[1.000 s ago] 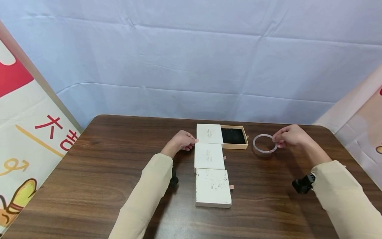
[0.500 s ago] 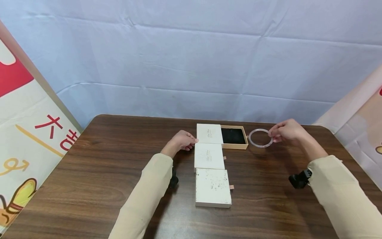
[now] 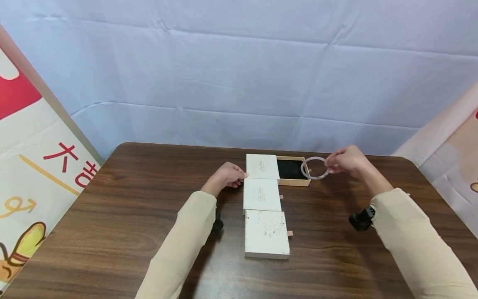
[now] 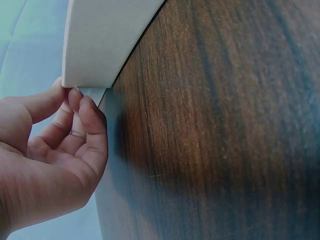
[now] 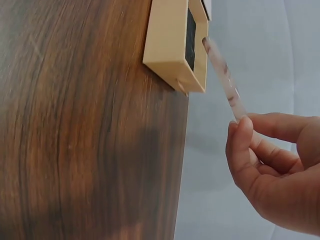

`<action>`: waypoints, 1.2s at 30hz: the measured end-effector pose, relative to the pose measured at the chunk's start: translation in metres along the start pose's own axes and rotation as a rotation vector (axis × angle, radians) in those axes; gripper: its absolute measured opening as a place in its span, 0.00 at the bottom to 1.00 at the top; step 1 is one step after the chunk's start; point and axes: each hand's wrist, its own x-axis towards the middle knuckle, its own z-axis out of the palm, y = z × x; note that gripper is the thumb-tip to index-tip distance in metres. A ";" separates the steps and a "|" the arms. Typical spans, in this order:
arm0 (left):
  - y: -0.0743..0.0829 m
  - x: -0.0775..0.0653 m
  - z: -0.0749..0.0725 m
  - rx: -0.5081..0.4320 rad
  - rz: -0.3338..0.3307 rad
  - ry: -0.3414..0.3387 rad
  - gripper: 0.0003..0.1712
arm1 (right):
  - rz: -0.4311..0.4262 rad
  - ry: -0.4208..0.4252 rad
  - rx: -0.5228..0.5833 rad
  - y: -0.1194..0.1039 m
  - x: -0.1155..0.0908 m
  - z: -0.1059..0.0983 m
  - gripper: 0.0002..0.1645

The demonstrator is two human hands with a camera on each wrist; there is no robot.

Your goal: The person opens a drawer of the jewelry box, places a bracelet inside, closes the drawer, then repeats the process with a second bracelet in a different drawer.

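My right hand (image 3: 346, 160) pinches a pale, translucent bangle (image 3: 317, 178) between thumb and fingers. In the head view the bangle overlaps the right end of a pulled-out tan drawer (image 3: 293, 182) lined in black. The right wrist view shows the bangle (image 5: 223, 75) tilted, its far end over the drawer's open top, with brownish marks along it. At the left corner of the drawer's white box (image 3: 262, 167), my left hand (image 3: 228, 174) grips with thumb and fingertips. The left wrist view has the thumb at the corner of the white box (image 4: 102, 45), the other fingers curled beneath.
Two more white drawer boxes follow in a column toward me: a middle box (image 3: 262, 195) and a speckled nearer box (image 3: 267, 232), each with a small ribbon tab on its right. All stand on a dark wooden table (image 3: 149, 232). A pale blue cloth (image 3: 224, 74) hangs behind.
My right hand has carried the bangle left and slightly up, from beside the drawer to over its right end. The left hand and the boxes have stayed put.
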 end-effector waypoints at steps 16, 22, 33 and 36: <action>0.000 0.001 0.000 -0.001 -0.001 0.002 0.08 | 0.025 0.065 0.057 -0.003 0.010 0.018 0.16; 0.000 0.000 0.001 -0.004 -0.006 0.003 0.08 | 0.017 0.069 0.057 -0.005 0.011 0.022 0.15; -0.001 0.000 0.001 -0.005 0.002 0.000 0.08 | 0.016 0.080 0.051 -0.005 0.013 0.030 0.14; -0.001 0.000 0.001 -0.009 0.002 -0.001 0.08 | 0.021 0.082 0.041 -0.006 0.013 0.032 0.15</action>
